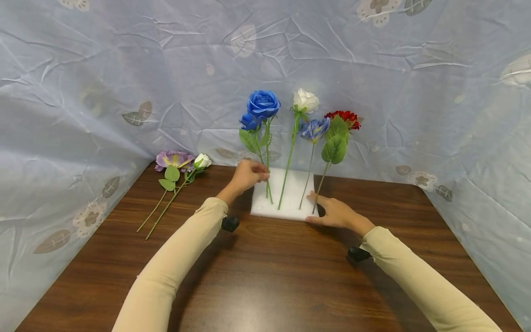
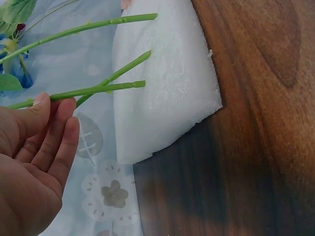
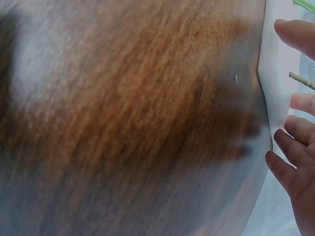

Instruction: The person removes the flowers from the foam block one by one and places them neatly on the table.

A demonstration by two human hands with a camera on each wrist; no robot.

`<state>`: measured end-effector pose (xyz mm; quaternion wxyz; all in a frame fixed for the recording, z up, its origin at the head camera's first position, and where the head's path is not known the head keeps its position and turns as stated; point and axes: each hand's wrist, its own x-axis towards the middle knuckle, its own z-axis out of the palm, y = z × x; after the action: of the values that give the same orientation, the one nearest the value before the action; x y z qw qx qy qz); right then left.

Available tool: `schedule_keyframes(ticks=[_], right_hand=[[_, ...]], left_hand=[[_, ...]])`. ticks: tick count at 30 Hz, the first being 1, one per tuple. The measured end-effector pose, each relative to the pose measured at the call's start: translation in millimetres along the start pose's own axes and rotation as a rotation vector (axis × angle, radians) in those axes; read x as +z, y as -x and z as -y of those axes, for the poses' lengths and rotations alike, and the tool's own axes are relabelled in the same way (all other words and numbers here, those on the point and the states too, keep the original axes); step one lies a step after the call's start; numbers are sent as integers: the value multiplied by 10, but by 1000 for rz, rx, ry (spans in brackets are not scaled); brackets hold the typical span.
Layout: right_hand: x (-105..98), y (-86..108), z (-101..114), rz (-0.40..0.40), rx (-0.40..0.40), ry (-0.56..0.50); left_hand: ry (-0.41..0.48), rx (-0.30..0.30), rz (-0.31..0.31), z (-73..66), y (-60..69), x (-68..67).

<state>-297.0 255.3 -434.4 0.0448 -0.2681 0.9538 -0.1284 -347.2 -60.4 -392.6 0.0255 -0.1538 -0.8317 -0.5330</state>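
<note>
Cream sleeves (image 1: 166, 272) | left grip (image 1: 248, 176) pinching blue rose stem (image 2: 120, 87), axis near-vertical, bloom-up | right grip (image 1: 336, 213) spread at white foam (image 1: 294, 184)

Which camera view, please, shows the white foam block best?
The head view, because nearly the whole foam block shows, with stems standing in it. The left wrist view shows one end close up; the right wrist view, only a strip beside the right hand.

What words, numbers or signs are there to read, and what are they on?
None: I can't read a single word, label, brand or number.
The hanging cloth has printed leaves and flower shapes, but no letters.
No writing shows on the white foam block or the table.
The black pieces near the wrists look too small to tell.
</note>
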Motion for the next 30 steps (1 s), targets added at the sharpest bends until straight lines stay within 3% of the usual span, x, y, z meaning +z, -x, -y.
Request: schedule_keyframes(ticks=[10, 19, 30], right_hand=[[-20, 6, 11, 5, 2, 0], [-24, 8, 11, 7, 0, -9], [-13, 12, 15, -11, -8, 0]], left_hand=[[-10, 44, 4, -72, -19, -95], [-26, 30, 69, -158, 30, -300], [-78, 18, 122, -120, 161, -584]])
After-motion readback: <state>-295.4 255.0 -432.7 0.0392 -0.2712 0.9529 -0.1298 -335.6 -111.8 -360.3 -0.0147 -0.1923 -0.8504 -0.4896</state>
